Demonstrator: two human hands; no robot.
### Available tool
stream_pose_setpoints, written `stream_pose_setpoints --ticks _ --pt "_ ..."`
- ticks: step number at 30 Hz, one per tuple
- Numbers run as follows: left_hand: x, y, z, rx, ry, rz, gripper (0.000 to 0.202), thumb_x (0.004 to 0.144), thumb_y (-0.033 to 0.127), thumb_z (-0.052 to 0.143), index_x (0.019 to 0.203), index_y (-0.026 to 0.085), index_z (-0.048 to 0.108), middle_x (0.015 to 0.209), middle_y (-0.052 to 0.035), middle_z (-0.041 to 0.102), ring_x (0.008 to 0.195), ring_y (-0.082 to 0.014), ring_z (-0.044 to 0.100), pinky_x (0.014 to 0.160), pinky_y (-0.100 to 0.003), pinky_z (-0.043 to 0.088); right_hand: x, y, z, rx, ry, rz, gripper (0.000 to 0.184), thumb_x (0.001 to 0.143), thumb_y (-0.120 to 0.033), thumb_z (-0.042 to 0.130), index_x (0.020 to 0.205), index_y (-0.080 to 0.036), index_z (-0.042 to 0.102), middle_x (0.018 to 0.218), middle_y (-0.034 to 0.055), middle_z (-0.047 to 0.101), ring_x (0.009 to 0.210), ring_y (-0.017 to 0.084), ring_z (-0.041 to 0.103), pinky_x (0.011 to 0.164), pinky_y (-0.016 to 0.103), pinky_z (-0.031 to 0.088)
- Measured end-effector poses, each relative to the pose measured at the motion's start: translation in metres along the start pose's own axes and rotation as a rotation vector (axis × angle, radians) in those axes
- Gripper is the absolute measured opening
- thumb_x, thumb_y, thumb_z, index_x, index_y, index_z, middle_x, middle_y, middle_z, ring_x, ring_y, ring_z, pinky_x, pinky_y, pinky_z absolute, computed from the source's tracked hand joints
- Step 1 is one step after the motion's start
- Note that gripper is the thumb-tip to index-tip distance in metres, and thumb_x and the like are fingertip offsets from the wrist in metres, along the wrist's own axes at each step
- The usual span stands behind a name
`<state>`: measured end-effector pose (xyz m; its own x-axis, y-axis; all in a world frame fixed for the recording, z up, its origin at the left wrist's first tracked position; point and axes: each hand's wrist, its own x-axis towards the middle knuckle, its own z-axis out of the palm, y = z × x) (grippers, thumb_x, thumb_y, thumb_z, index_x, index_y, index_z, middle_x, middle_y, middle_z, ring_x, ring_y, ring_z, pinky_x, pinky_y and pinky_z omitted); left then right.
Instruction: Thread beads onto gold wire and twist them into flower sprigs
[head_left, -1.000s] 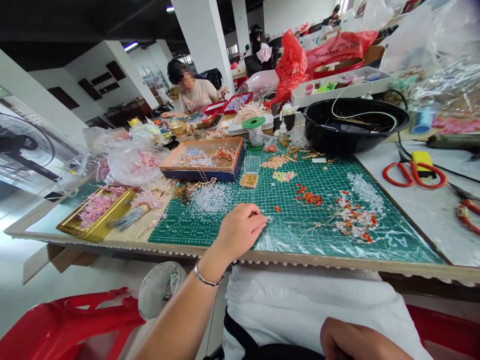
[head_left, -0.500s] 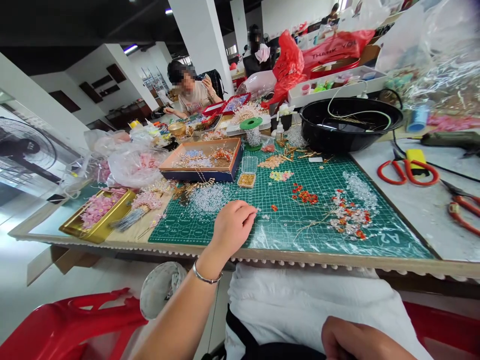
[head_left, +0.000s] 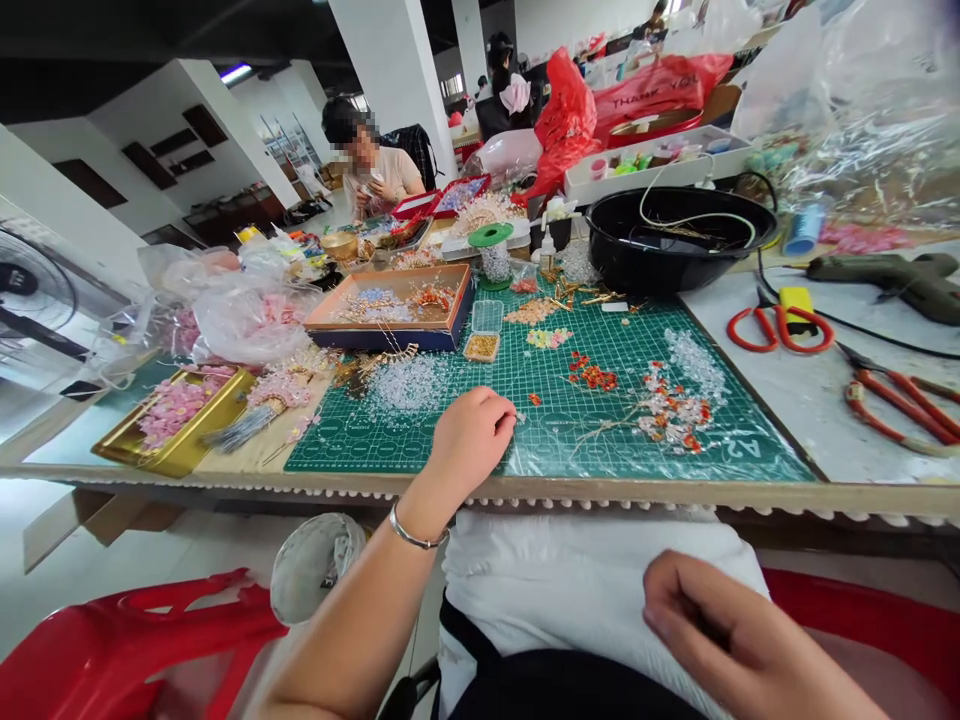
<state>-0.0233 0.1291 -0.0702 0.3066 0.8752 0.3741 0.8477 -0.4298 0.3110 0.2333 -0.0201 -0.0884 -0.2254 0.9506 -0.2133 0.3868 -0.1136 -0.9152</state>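
Workshop tables fill this room, and on the green cutting mat (head_left: 442, 440) your left hand (head_left: 472, 440) rests curled, its grip too closed to show whether it pinches anything. Your right hand (head_left: 720, 630) lies loosely open and empty on white cloth (head_left: 570, 580). Loose clear beads (head_left: 407, 385) sit just beside your left hand, so a careless wrist sweep could scatter them.
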Motion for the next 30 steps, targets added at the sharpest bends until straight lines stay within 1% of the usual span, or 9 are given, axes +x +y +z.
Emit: stream_pose_setpoints --ticks 4,7,11,13,15,18,21,25,30 --pt "-0.006 0.005 -0.009 -0.087 0.021 -0.061 0.014 0.088 0.011 0.060 0.085 0.019 0.070 0.095 -0.0049 0.070 0.082 -0.0171 0.065 0.076 -0.031 0.054 0.005 -0.019 -0.014 0.169 0.034 0.073 0.027 0.095 -0.039 0.056 0.074 -0.023 0.050 0.063 -0.0057 0.037 0.058 0.013 0.035 0.051 0.024 0.032" --pt "-0.020 0.016 -0.018 -0.192 0.052 -0.113 0.012 0.093 0.016 0.056 0.092 0.019 0.067 0.100 -0.0052 0.071 0.079 -0.0151 0.065 0.070 -0.028 0.054 0.005 -0.029 -0.018 0.317 0.022 0.116 0.029 0.096 -0.040 0.057 0.074 -0.022 0.051 0.064 -0.0069 0.033 0.058 0.012 0.027 0.052 0.024 0.028" --pt "-0.045 0.040 -0.029 -0.648 0.006 -0.268 0.009 0.097 0.022 0.058 0.098 0.020 0.066 0.100 -0.0034 0.074 0.075 -0.0112 0.066 0.057 -0.020 0.050 0.002 -0.038 -0.015 0.623 -0.027 0.204 0.029 0.093 -0.042 0.063 0.076 -0.022 0.053 0.062 -0.0080 0.031 0.056 0.011 0.021 0.049 0.024 0.022" --pt "-0.054 0.053 -0.033 -0.925 -0.041 -0.351 0.007 0.093 0.018 0.063 0.093 0.020 0.069 0.092 -0.0020 0.073 0.071 -0.0098 0.064 0.054 -0.018 0.047 0.002 -0.042 -0.012 0.752 -0.065 0.253 0.027 0.091 -0.043 0.064 0.077 -0.021 0.054 0.060 -0.0085 0.031 0.053 0.010 0.020 0.046 0.023 0.018" --pt "-0.062 0.066 -0.035 -1.151 -0.110 -0.409 0.007 0.088 0.015 0.068 0.088 0.020 0.073 0.086 -0.0010 0.073 0.067 -0.0083 0.062 0.050 -0.016 0.044 0.001 -0.046 -0.010 0.795 -0.088 0.274 0.028 0.089 -0.044 0.066 0.077 -0.021 0.055 0.059 -0.0089 0.030 0.052 0.009 0.018 0.045 0.022 0.017" --pt "-0.072 0.087 -0.038 -1.439 -0.238 -0.495 0.005 0.081 0.014 0.076 0.083 0.019 0.074 0.084 -0.0011 0.074 0.064 -0.0071 0.062 0.049 -0.014 0.043 -0.004 -0.051 -0.010 0.682 -0.071 0.204 0.032 0.087 -0.046 0.068 0.073 -0.021 0.054 0.057 -0.0088 0.031 0.051 0.009 0.021 0.045 0.022 0.020" --pt "-0.082 0.103 -0.040 -1.596 -0.282 -0.586 0.012 0.076 0.016 0.082 0.081 0.017 0.072 0.079 -0.0013 0.074 0.061 -0.0066 0.062 0.048 -0.013 0.044 -0.014 -0.055 -0.010 0.423 0.002 0.085 0.034 0.087 -0.046 0.066 0.068 -0.022 0.051 0.056 -0.0074 0.037 0.052 0.010 0.029 0.046 0.022 0.027" --pt "-0.092 0.115 -0.045 -1.605 -0.297 -0.657 0.022 0.075 0.017 0.084 0.085 0.017 0.065 0.078 -0.0010 0.074 0.061 -0.0080 0.064 0.052 -0.015 0.047 -0.026 -0.064 -0.008 0.146 0.140 -0.051 0.031 0.085 -0.042 0.066 0.065 -0.024 0.052 0.053 -0.0056 0.043 0.047 0.011 0.038 0.042 0.022 0.034" --pt "-0.094 0.121 -0.055 -1.495 -0.318 -0.615 0.023 0.077 0.019 0.083 0.088 0.018 0.064 0.082 -0.0019 0.075 0.067 -0.0085 0.064 0.058 -0.016 0.048 -0.031 -0.073 -0.006 0.005 0.236 -0.148 0.028 0.082 -0.039 0.064 0.061 -0.026 0.053 0.048 -0.0043 0.045 0.040 0.012 0.041 0.035 0.023 0.035"
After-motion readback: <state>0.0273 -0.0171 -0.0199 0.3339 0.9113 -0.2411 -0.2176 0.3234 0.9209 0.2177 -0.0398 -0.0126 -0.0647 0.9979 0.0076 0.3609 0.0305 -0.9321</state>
